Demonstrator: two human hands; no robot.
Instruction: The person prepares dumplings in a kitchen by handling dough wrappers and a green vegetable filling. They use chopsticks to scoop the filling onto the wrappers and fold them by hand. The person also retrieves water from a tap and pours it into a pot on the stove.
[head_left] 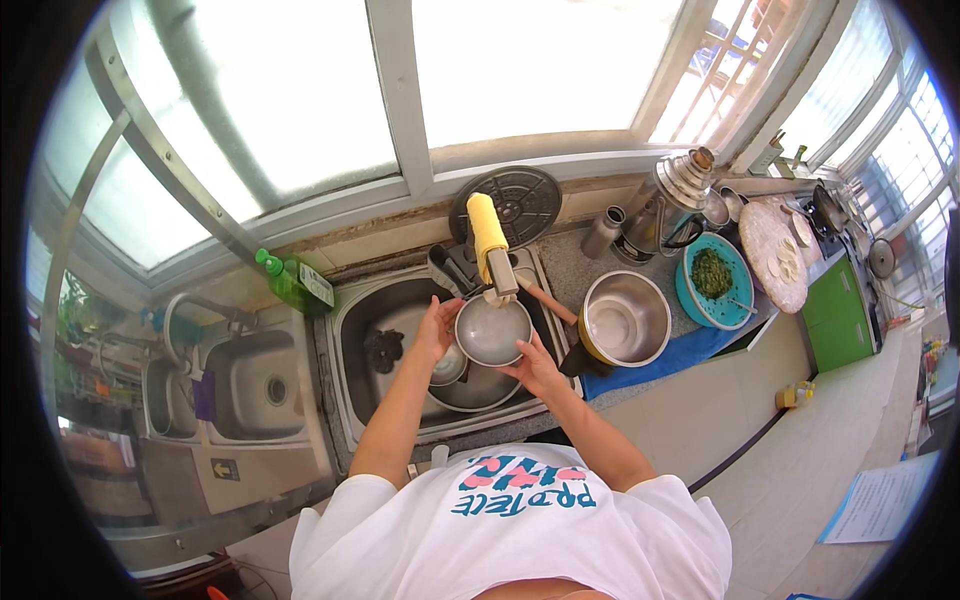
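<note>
A round steel bowl (492, 332) is held between my two hands, just below the faucet (488, 240), whose upper part is wrapped in yellow. Around the bowl's left rim curl the fingers of my left hand (436, 328). My right hand (534, 368) grips it at the lower right edge, thumb on the rim. Liquid seems to lie inside, though I cannot tell how much. Beneath it, in the sink (338, 385), sit a smaller metal bowl (447, 366) and a wider metal basin (478, 393), both partly covered. A dark crumpled thing (383, 350) lies at the sink's left.
Left of the sink stands a green pump bottle (300, 283). To the right are a steel pot (627, 318), a teal bowl (737, 262) of chopped greens, a flask (603, 233) and a large thermos (663, 205). Farther along lies a floury round board (770, 235). A black perforated disc (535, 195) leans behind.
</note>
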